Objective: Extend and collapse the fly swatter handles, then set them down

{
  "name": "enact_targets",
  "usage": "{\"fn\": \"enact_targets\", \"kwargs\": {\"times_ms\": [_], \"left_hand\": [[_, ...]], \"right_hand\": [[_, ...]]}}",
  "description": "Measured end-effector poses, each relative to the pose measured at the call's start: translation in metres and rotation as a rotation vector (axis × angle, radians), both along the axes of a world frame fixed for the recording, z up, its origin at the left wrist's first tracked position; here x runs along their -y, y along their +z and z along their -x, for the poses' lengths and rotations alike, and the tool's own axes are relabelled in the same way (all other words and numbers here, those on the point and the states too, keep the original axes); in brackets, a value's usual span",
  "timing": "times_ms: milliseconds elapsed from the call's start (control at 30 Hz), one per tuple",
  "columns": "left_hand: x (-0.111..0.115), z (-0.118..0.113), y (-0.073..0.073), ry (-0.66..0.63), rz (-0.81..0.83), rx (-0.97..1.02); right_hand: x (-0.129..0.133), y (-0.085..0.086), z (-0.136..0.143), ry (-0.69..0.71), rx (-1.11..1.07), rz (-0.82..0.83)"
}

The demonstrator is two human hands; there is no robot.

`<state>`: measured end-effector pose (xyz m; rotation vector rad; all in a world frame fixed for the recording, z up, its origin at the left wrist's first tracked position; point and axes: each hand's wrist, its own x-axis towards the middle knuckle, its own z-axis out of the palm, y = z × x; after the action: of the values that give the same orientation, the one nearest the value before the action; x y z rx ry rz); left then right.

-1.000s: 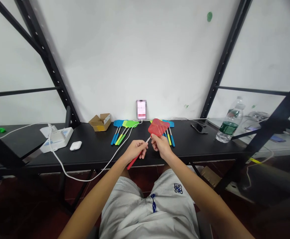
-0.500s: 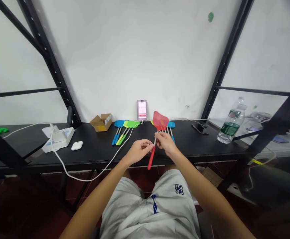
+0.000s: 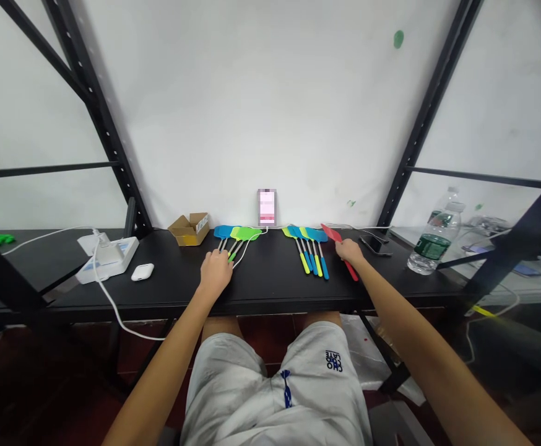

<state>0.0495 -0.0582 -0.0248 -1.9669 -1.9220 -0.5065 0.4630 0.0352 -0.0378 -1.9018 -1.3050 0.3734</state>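
Note:
My right hand (image 3: 348,251) is closed on the shaft of a red fly swatter (image 3: 331,233), at the right end of a row of green and blue swatters (image 3: 315,235). The red handle points toward the table's front edge. On the left, my left hand (image 3: 216,270) lies over the handles of another group of swatters, blue (image 3: 223,231) and green (image 3: 251,233). Its fingers are bent down among the handles, and what they grip, if anything, is hidden. A white cable (image 3: 247,246) runs beside this group.
A phone (image 3: 267,207) stands against the wall. An open cardboard box (image 3: 189,230), a white case (image 3: 143,272) and a power strip (image 3: 118,260) are on the left. A dark phone (image 3: 375,245) and water bottles (image 3: 432,244) are on the right.
The red swatter, held up by both hands before, has moved right and down to the table in my right hand. My left hand has let go of it and moved left to the other swatters.

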Motion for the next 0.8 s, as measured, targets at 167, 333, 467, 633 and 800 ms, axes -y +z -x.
{"fn": "enact_targets", "kwargs": {"times_ms": [167,333,467,633,800], "left_hand": [[-0.004,0.001,-0.007,0.017,0.003,-0.006],[-0.006,-0.001,-0.009,0.046,0.026,-0.008],[-0.007,-0.005,-0.011,0.074,0.030,-0.026],[-0.003,-0.009,-0.011,0.080,0.026,-0.065],[-0.002,-0.010,-0.010,0.082,0.060,-0.061]], "right_hand": [[-0.011,-0.002,0.009,-0.064,0.161,0.119],[-0.016,-0.006,0.010,-0.078,0.183,0.126],[-0.018,-0.007,0.016,-0.095,0.204,0.069],[-0.014,-0.009,0.021,-0.042,0.212,0.033],[-0.007,-0.011,0.019,0.007,0.177,-0.019]]}}
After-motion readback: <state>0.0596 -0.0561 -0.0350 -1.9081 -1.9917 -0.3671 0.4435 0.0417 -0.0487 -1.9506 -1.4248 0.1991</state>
